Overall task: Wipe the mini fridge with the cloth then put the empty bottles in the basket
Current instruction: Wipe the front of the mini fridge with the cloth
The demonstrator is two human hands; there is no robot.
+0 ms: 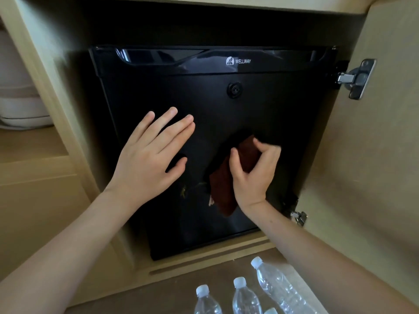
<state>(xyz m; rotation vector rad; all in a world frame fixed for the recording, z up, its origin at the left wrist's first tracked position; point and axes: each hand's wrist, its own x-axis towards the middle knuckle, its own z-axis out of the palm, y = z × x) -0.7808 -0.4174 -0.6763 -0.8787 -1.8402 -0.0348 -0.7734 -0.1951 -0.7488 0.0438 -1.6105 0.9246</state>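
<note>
Your left hand [149, 155] lies flat against the closed black door of the mini fridge [226, 109], left of the door's middle, with its fingers straight and slightly spread and the thumb held out to the side. Your right hand [254, 175] is on the same door, right of and a little below the left hand. Its fingers and thumb are curled round a dark red cloth [223, 189], bunched and held against the door. The loose lower end of the cloth hangs down the fridge door beside your wrist.

The fridge sits inside a pale wooden cabinet [385, 155] and fills most of the opening. A white logo [239, 61] is printed on the glossy strip along the top of the fridge door, and a round lock [234, 89] sits just under it. A metal hinge [356, 79] is fixed to the cabinet wall right of the fridge's top corner.

Clear plastic bottles [246, 298] with white caps are grouped on the brown surface in front of the fridge, below its lower right part. Whether they hold anything cannot be told.
</note>
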